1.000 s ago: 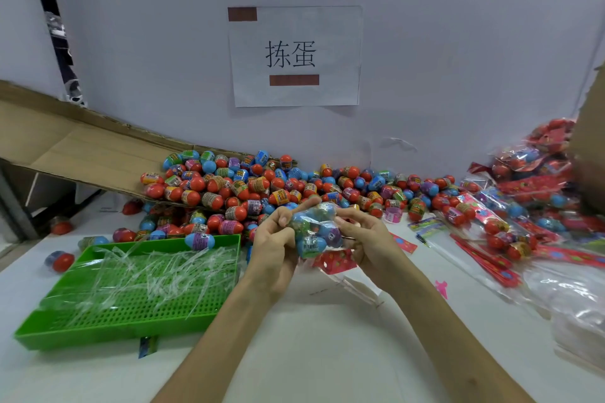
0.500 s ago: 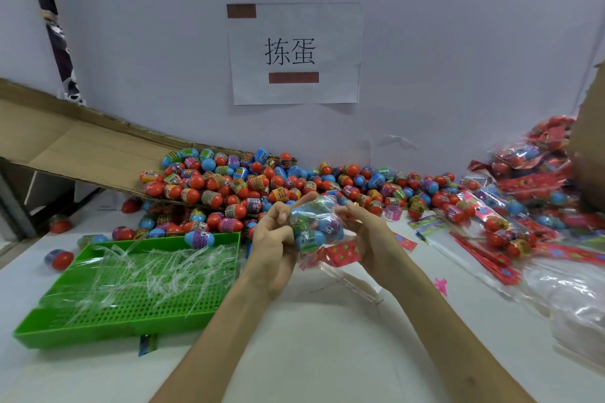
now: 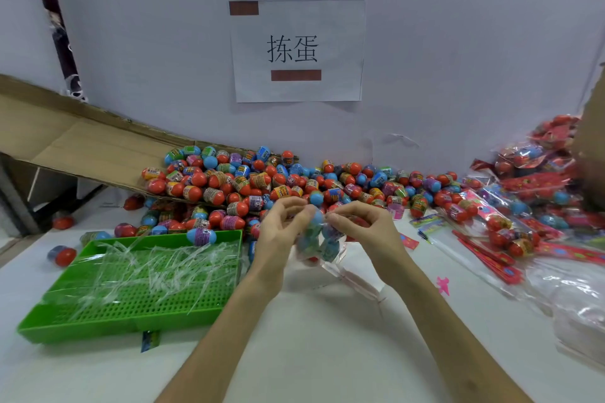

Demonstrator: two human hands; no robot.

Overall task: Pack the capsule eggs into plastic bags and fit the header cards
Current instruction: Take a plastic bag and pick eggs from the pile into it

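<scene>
A clear plastic bag of capsule eggs [image 3: 319, 239] hangs between my hands above the white table, blurred by motion. My left hand [image 3: 281, 232] pinches the bag's top from the left. My right hand [image 3: 363, 226] pinches it from the right, fingers curled over the opening. A big heap of loose red, blue and purple capsule eggs [image 3: 262, 183] lies behind my hands along the wall. A red header card [image 3: 409, 241] lies flat just right of my right hand.
A green perforated tray [image 3: 131, 307] with several clear plastic strips sits at the left. Packed bags with red header cards [image 3: 523, 206] pile up at the right, with empty clear bags [image 3: 576, 304] nearer. A cardboard flap [image 3: 65, 147] slopes down at the back left.
The bag has turned from level to hanging down between my hands. Both hands have shifted to its top, and the red header card no longer shows under it.
</scene>
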